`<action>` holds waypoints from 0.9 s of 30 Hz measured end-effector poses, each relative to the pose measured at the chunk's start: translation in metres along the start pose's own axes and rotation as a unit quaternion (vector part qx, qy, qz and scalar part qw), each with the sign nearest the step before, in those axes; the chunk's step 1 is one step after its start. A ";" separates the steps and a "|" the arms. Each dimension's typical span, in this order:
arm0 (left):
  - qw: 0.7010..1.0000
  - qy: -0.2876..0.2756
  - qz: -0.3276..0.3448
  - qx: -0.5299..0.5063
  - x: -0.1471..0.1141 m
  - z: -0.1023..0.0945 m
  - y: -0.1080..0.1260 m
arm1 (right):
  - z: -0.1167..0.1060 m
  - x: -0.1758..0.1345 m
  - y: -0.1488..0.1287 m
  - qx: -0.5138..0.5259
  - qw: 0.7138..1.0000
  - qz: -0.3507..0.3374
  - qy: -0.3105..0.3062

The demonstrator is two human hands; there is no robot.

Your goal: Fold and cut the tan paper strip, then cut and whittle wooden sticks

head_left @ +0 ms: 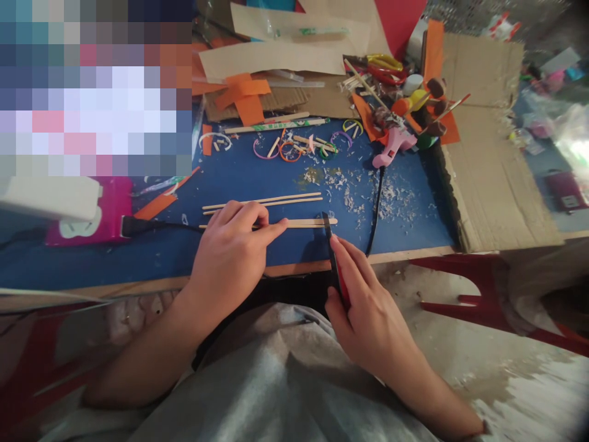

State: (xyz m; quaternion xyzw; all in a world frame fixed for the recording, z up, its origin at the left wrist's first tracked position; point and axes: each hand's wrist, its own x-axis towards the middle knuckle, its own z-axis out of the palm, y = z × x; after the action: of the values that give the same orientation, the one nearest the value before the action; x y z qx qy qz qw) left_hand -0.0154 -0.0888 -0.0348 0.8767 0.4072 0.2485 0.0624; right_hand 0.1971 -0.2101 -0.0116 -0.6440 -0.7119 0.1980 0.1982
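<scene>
My left hand (234, 239) lies over a pair of thin wooden sticks (306, 223) on the blue tabletop, its fingers curled and pressing them down. Past the fingertips the sticks stick out to the right, and one has a rounded end. My right hand (361, 301) is wrapped round a utility knife (340, 273) with a red and black body. Its dark blade meets or hovers over the sticks near their right end; I cannot tell if it cuts in. Just beyond my left hand lie two more thin wooden sticks (294, 200), side by side.
A pink glue gun (393, 146) with a black cord rests at the right, near paint pots (414, 101) and a cardboard sheet (492, 153). Coloured rings (291, 151) and pale shavings (354, 193) are scattered behind the sticks. At left sits a pink power strip (117, 202) with a white plug.
</scene>
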 end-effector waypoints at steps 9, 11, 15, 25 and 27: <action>1.000 0.000 0.001 -0.003 0.000 0.001 -0.001 | -0.001 0.002 0.005 0.012 1.000 -0.003 0.001; 1.000 -0.002 0.001 -0.003 0.000 0.001 -0.001 | -0.002 0.003 0.006 0.016 1.000 -0.006 0.005; 1.000 -0.005 0.003 -0.003 0.001 0.001 -0.001 | -0.009 0.002 0.005 0.017 1.000 -0.004 -0.007; 1.000 -0.010 0.002 0.001 0.002 0.001 -0.001 | -0.004 -0.006 0.000 0.009 1.000 0.000 -0.009; 1.000 -0.016 0.000 0.000 0.002 -0.004 0.001 | -0.005 -0.007 -0.002 0.009 1.000 0.000 -0.014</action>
State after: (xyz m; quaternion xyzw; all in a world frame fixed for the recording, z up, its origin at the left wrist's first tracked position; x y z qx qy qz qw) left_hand -0.0154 -0.0885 -0.0296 0.8805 0.4058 0.2351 0.0690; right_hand 0.1990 -0.2175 -0.0067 -0.6397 -0.7125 0.2135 0.1939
